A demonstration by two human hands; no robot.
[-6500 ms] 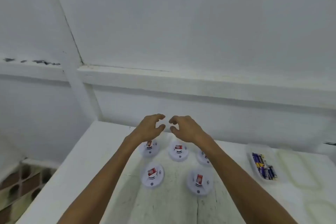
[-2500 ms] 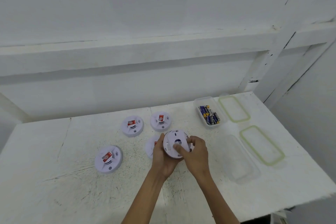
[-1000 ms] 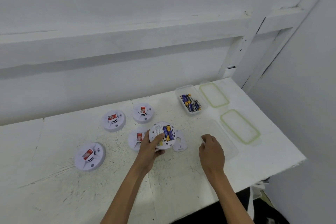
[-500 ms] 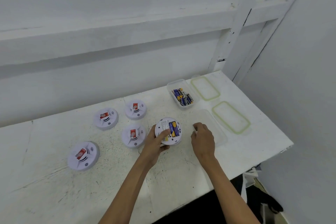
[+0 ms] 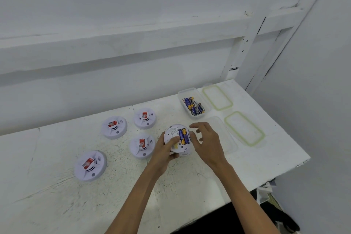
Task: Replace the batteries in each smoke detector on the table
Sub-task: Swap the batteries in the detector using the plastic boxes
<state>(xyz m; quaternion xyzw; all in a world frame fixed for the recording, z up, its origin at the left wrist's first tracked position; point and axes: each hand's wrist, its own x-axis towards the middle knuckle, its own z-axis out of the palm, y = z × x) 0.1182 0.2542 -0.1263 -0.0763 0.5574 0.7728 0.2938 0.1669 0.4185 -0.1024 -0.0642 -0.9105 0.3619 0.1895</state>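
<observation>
My left hand (image 5: pixel 165 150) holds a white round smoke detector (image 5: pixel 175 138) turned back side up, thumb across its label. Blue and yellow batteries (image 5: pixel 183 136) sit in its uncovered compartment. My right hand (image 5: pixel 207 141) hovers at the detector's right edge, fingers spread, nothing in it. Part of the detector's back cover (image 5: pixel 185 154) peeks out on the table below it. Several more detectors with red stickers lie face up: front left (image 5: pixel 90 165), back left (image 5: pixel 114 127), back middle (image 5: pixel 145 118) and middle (image 5: pixel 142 145).
A clear tub of blue batteries (image 5: pixel 193 105) stands at the back right of the white table (image 5: pixel 57 195). An empty clear tub (image 5: pixel 226 138) lies under my right hand's far side. Two green-rimmed lids (image 5: pixel 217 97) (image 5: pixel 243 128) lie further right. The table's edge drops off at right.
The detector was picked up, its back cover came off and was set on the table. In the last half second my right hand moved from the empty tub back to the detector.
</observation>
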